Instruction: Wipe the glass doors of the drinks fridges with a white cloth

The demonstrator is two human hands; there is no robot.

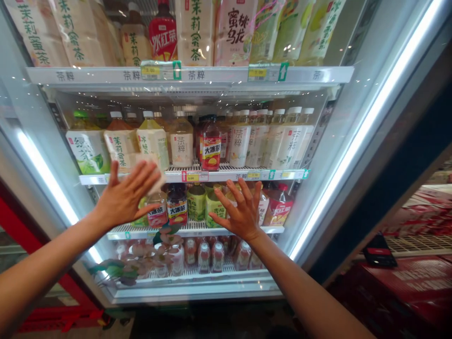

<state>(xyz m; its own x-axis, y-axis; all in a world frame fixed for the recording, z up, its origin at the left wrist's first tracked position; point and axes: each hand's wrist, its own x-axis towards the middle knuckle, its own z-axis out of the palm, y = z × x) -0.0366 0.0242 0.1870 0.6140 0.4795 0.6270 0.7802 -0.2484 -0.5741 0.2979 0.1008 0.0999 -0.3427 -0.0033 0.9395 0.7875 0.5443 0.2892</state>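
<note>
While you face the drinks cooler in the head view, both your hands reach in front of its glass front. Your left hand is spread wide before the left part of the middle shelf's front edge, and a pale sheet shows blurred beneath its fingers; you cannot tell whether that is cloth or paper. Your right hand is spread wide too, before the lower shelf, right of its middle, with the fingertips near the middle shelf's front edge. You cannot tell whether they touch the glass.

At the middle shelf's left end you see a green-capped bottle; a dark-capped bottle with a red and yellow label stands near the front edge, around the middle. Below, a red-capped bottle stands at the lower shelf's right end. Green and pinkish leaves show over the cooler's bottom left corner. Above, large bottles line the top shelf.
</note>
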